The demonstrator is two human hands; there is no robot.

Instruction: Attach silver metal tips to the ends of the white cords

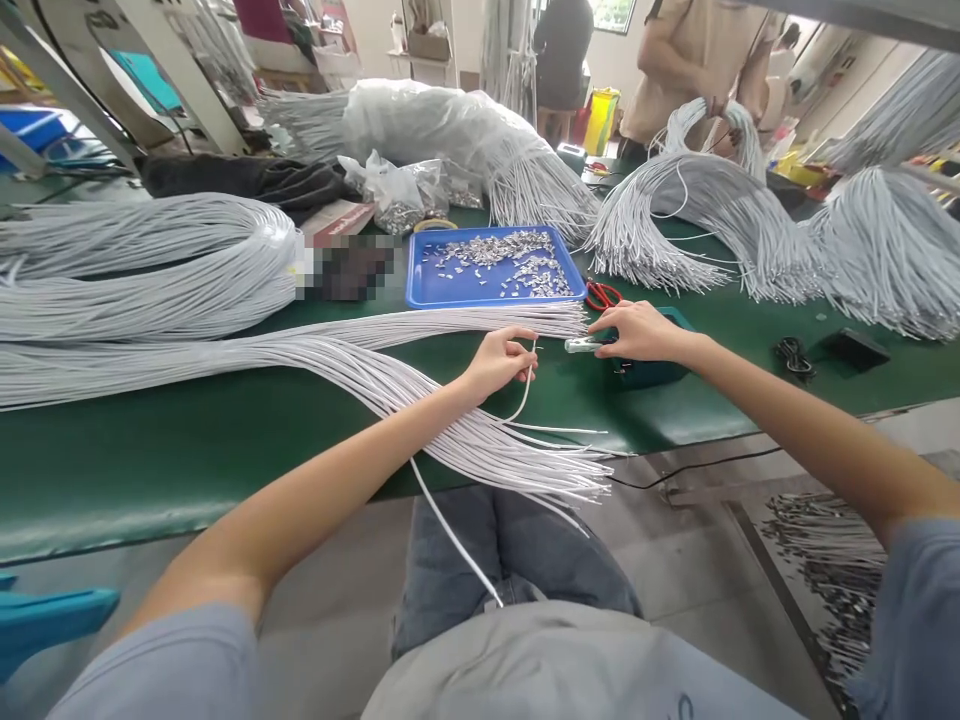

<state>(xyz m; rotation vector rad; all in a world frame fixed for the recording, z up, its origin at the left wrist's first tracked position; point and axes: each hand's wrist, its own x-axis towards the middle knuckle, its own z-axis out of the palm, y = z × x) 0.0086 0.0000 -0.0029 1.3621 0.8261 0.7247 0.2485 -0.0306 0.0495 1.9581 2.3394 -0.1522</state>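
My left hand [504, 358] pinches a thin white cable [529, 385] near its upright end, above the green table. The cable bends down toward a loose bundle of white cables [480, 440], which fans out under my left forearm and over the table's front edge. My right hand [634, 330] is at a small dark green box-shaped device [652, 370]. Its curled fingers hold a clear, silvery piece [582, 345] at the device's left side; whether the piece is fixed to the device is hidden. Another row of white cables [450, 322] ends between the hands and a blue tray.
The blue tray [417, 285] holds many small metal pieces. Red-handled scissors [602, 295] lie beside it. Large grey cable bundles [150, 260] lie left and behind. A black cord [793, 355] lies right. Across the table a person [697, 70] handles a cable coil.
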